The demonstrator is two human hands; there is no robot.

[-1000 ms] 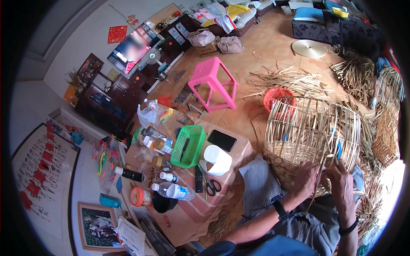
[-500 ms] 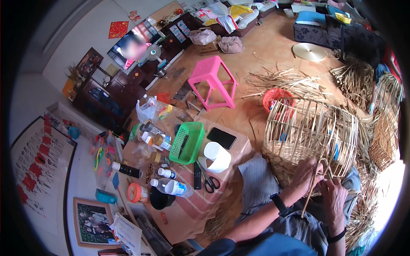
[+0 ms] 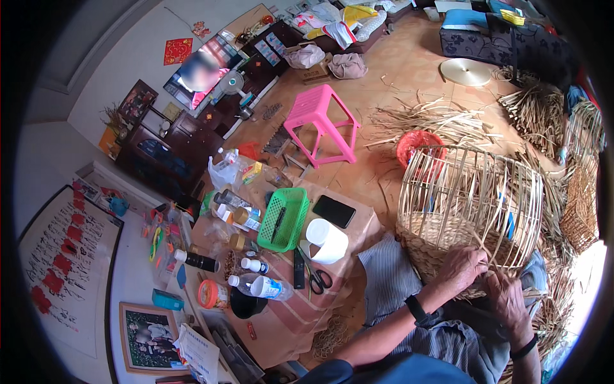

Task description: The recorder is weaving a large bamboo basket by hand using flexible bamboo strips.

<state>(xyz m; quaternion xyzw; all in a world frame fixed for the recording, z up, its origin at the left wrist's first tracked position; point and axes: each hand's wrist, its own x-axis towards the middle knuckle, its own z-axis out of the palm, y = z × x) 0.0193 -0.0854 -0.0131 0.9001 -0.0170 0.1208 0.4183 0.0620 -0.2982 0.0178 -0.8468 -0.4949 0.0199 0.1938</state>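
A partly woven basket point(image 3: 419, 251) lies on my lap, with bare upright stakes above a woven band. At its near rim, my left hand point(image 3: 462, 267) is closed with bent fingers on a plant strip point(image 3: 478, 239), whose end sticks up past the knuckles. Just to the right, my right hand point(image 3: 508, 297) pinches at the same rim, fingertips close to the left hand's. What lies between the right fingertips is too small to make out, though pale strip material shows beside that hand.
Left of my lap, a cloth-covered table holds a green basket point(image 3: 283, 221), a phone point(image 3: 334, 211), a paper roll point(image 3: 327, 242), scissors point(image 3: 318, 281) and several bottles. A pink stool point(image 3: 323, 121), a red bowl point(image 3: 419, 148) and loose strips point(image 3: 435, 121) are on the floor beyond.
The long strip that hung down below my left hand no longer hangs there. Both hands stay at the basket's near rim; my left hand has turned slightly. The whole view has shifted a little.
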